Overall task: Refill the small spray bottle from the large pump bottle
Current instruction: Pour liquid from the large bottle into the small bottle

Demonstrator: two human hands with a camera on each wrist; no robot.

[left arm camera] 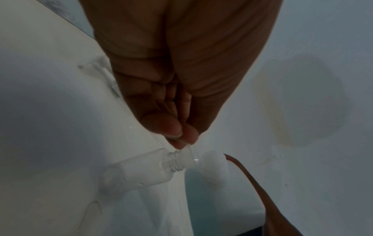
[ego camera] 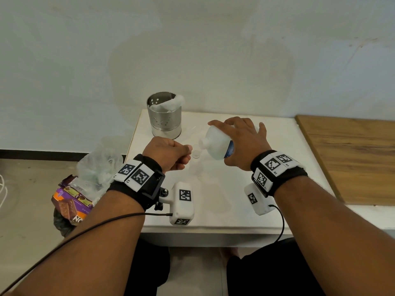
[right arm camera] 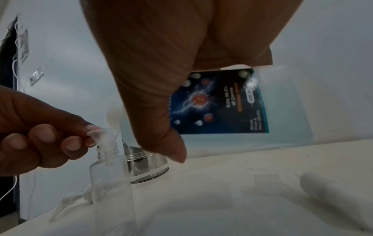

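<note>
**Large bottle tipped over a funnel on the small bottle**

The large translucent pump bottle with a blue label [ego camera: 215,144] is clasped by the right hand [ego camera: 243,144], fingers spread over its upper side and the thumb curled beneath; it is held tilted, its white neck lowered towards the left. Its base is hidden behind the palm in the right wrist view, and whether liquid is running cannot be told — the stream, if any, is too faint.

Just below that neck, a small clear plastic funnel [right arm camera: 105,135] is seated in the threaded mouth of the small clear spray bottle [right arm camera: 112,191], which stands upright on the white table [ego camera: 224,201]. The funnel's rim is pinched between thumb and forefinger of the left hand [ego camera: 168,153], the other fingers curled in. In the head view the small bottle is barely distinguishable against the table.

Beyond the grip stands a perforated steel cylinder holder [ego camera: 164,115]; a white pump head [right arm camera: 70,201] lies behind the small bottle — only partly seen.
</note>
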